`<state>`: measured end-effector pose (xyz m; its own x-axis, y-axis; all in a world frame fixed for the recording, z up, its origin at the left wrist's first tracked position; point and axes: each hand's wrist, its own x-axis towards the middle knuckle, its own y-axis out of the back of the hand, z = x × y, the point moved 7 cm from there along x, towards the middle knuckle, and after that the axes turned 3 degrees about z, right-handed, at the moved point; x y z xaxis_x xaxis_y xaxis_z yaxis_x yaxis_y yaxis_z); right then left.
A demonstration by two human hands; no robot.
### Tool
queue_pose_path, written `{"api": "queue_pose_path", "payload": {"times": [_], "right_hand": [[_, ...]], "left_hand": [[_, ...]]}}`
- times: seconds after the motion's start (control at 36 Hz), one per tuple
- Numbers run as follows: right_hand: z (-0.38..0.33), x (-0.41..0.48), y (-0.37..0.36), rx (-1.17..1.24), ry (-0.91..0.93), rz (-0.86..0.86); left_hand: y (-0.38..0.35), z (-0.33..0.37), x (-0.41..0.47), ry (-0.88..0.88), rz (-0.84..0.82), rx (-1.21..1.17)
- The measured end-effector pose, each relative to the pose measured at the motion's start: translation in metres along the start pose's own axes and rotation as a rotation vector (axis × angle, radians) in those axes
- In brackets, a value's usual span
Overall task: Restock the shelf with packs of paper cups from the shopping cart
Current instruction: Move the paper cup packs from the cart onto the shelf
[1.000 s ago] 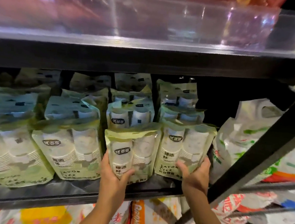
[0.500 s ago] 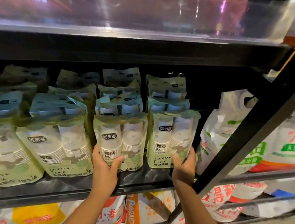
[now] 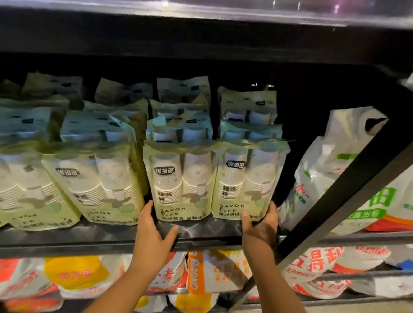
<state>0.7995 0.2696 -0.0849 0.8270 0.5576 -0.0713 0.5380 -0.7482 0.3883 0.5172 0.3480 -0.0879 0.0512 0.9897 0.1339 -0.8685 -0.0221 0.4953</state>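
Note:
Pale green packs of paper cups fill the black shelf in several rows. Two stand upright side by side at the front. My left hand touches the lower left corner of the middle pack; its fingers lie along the pack's edge and its thumb is spread below the pack over the shelf. My right hand grips the bottom of the right pack, thumb on the front and fingers round the right edge. The shopping cart is out of view.
A slanted black frame bar crosses just right of my right hand. White printed bags lie behind it. A clear panel shelf hangs overhead. Orange and yellow bags fill the shelf below.
Both front packs have gone further back onto the shelf and stand straighter, side by side. My left thumb has slid off the middle pack's front.

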Motion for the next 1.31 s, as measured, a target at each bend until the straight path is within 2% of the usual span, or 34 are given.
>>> {"api": "queue_pose_path", "payload": {"times": [0.11, 0.22, 0.39, 0.53, 0.72, 0.92, 1.03, 1.14, 1.31], "right_hand": [[-0.003, 0.000, -0.004, 0.007, 0.025, -0.004], [-0.008, 0.001, -0.003, -0.006, 0.099, 0.056], [-0.005, -0.011, 0.003, -0.125, 0.082, 0.142], [-0.012, -0.060, 0.003, -0.297, 0.223, 0.254], [-0.038, -0.112, -0.069, -0.395, 0.300, 0.106], [-0.054, -0.129, -0.110, -0.380, 0.125, 0.160], [-0.054, -0.137, -0.114, -0.428, 0.143, 0.239], [-0.051, -0.154, -0.116, -0.417, 0.174, 0.279], [-0.061, -0.206, -0.165, -0.421, 0.298, 0.153]], "left_hand": [[0.007, -0.010, -0.012, -0.030, -0.085, 0.180], [0.014, -0.013, -0.025, -0.186, -0.161, 0.402], [0.041, -0.025, -0.032, -0.399, -0.107, 0.635], [0.075, -0.053, -0.030, -0.465, -0.086, 0.682], [0.130, -0.087, -0.018, -0.483, -0.041, 0.711], [0.176, -0.117, -0.005, -0.538, -0.036, 0.682], [0.189, -0.131, 0.002, -0.567, -0.104, 0.673], [0.204, -0.143, 0.004, -0.614, -0.062, 0.573], [0.220, -0.155, 0.005, -0.702, -0.049, 0.602]]}}
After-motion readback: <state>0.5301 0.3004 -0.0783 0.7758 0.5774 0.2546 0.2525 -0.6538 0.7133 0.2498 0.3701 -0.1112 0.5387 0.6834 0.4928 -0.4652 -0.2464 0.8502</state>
